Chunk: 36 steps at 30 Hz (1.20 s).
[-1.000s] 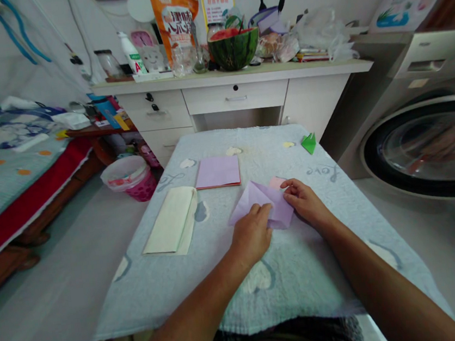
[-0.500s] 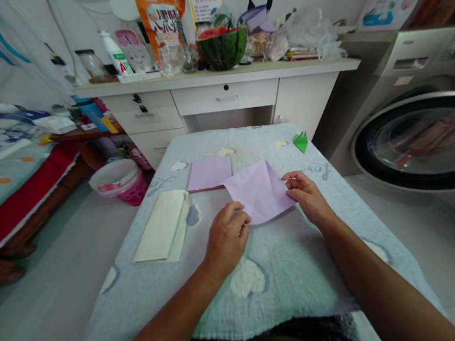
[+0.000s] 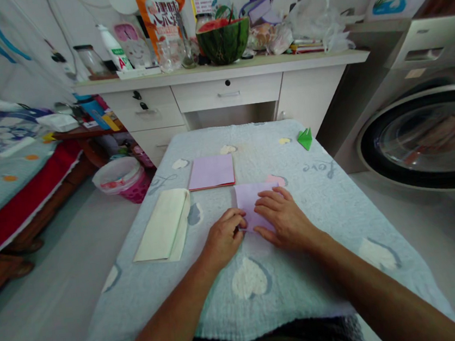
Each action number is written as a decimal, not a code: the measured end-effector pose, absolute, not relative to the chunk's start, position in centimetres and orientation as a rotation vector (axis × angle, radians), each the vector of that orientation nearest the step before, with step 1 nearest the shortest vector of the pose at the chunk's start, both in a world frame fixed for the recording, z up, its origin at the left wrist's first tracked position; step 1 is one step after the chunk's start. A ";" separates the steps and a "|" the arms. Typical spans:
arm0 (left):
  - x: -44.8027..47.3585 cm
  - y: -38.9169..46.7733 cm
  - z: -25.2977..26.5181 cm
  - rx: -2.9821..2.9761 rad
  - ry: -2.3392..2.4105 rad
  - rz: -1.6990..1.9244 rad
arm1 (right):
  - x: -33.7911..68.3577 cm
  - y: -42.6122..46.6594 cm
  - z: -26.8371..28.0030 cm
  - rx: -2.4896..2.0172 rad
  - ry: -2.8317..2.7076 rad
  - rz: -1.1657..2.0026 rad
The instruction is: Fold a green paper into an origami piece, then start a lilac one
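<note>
A sheet of light purple paper [image 3: 251,196] lies on the cloth-covered table between my hands. My left hand [image 3: 225,233] pinches its near left corner, fingers closed. Across the right part of the sheet my right hand [image 3: 284,216] rests flat, fingers stretched out, hiding much of the paper. Just beyond is a square stack of purple paper [image 3: 211,171] with a red edge showing below. To the left sits a folded pale green sheet [image 3: 162,227]. A small folded green paper piece [image 3: 305,138] stands near the far right corner.
The table is covered by a blue-grey cloth [image 3: 307,293] with heart patterns. Behind it stands a white cabinet [image 3: 224,91] bearing a cut watermelon [image 3: 224,42], an orange bag and jars. A washing machine [image 3: 422,115] is at right, a pink bin [image 3: 123,177] at left.
The purple sheet, earlier raised and creased between both hands, now lies flatter on the table. My right hand has moved left and down onto it; my left hand stays near its left corner.
</note>
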<state>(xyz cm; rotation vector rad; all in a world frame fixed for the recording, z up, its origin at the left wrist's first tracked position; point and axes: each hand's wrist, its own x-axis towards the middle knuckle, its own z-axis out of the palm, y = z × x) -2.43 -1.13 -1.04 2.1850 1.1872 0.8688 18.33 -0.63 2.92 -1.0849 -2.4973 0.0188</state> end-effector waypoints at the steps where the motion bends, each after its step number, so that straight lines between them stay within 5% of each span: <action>1: -2.5 -1.1 -1.0 2.177 1.172 0.867 | 18.1 -0.8 3.0 -1.079 -2.559 0.057; 36: -4.2 -0.7 -0.4 2.196 1.368 0.727 | 17.5 -0.7 1.4 -1.169 -2.677 0.176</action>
